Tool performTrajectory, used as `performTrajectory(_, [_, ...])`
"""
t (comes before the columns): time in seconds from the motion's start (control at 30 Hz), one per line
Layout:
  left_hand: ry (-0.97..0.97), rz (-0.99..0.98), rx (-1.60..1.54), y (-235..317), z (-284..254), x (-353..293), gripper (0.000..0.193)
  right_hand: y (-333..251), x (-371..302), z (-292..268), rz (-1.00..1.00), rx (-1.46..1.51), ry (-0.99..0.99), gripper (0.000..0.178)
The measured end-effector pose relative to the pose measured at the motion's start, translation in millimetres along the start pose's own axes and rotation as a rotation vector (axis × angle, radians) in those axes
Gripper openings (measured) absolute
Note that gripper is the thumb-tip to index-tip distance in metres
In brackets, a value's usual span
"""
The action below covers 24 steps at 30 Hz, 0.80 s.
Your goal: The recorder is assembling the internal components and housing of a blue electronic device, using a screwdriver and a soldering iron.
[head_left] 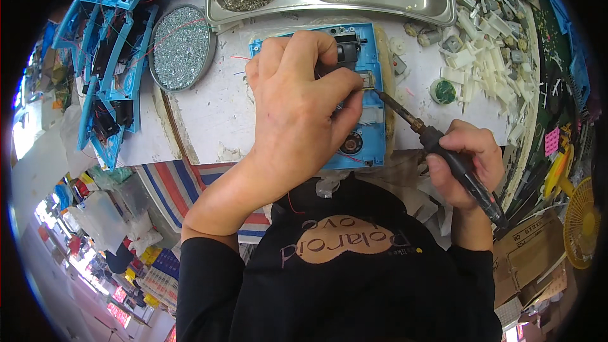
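A blue plastic housing (375, 140) with black parts and a round black piece lies on the white work surface before me. My left hand (294, 104) reaches over it, back upward, covering much of its left side. Its thumb and forefinger are bent together near a small metal part (367, 80) on the housing. What they hold, if anything, is hidden. My right hand (478, 145) is closed around the black handle of a soldering iron (437, 141). The iron's tip points up and left and is at or very near that small metal part.
A round dish of small silvery pieces (182, 47) stands at left, by stacked blue housings (120, 63). A metal tray (380, 9) of springs sits at the back. White plastic parts (484, 66) are heaped at right, near a small green-filled container (443, 91). A yellow fan (581, 223) stands far right.
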<state>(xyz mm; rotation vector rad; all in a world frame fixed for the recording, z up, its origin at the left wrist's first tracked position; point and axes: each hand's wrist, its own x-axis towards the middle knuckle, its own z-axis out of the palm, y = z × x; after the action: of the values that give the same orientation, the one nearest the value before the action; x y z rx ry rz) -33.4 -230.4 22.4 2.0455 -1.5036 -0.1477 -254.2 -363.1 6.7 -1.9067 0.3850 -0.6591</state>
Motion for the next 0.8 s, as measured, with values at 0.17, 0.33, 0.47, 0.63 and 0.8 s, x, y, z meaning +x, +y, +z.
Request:
performTrajectory(0.17, [-0.002, -0.005, 0.012, 1, -1, 0, 0.020, -6, -3, -7, 0.077, 0.026, -0.021, 0.030])
performTrajectory(0.33, [0.005, -0.002, 0.016, 1, 0, 0, 0.020, -11, -5, -10, 0.120, 0.018, -0.023, 0.028])
performTrajectory(0.47, [0.002, -0.008, 0.020, 1, 0, -1, 0.019, -8, -4, -13, 0.070, 0.011, -0.061, 0.029])
performTrajectory(0.63, [0.002, -0.011, 0.028, 3, 0, 0, 0.020, -8, -5, -15, 0.077, -0.001, -0.087, 0.030])
performTrajectory(0.8, [0.002, -0.009, 0.016, 3, 1, 1, 0.020, 0, 2, -6, -0.016, 0.014, -0.008, 0.030])
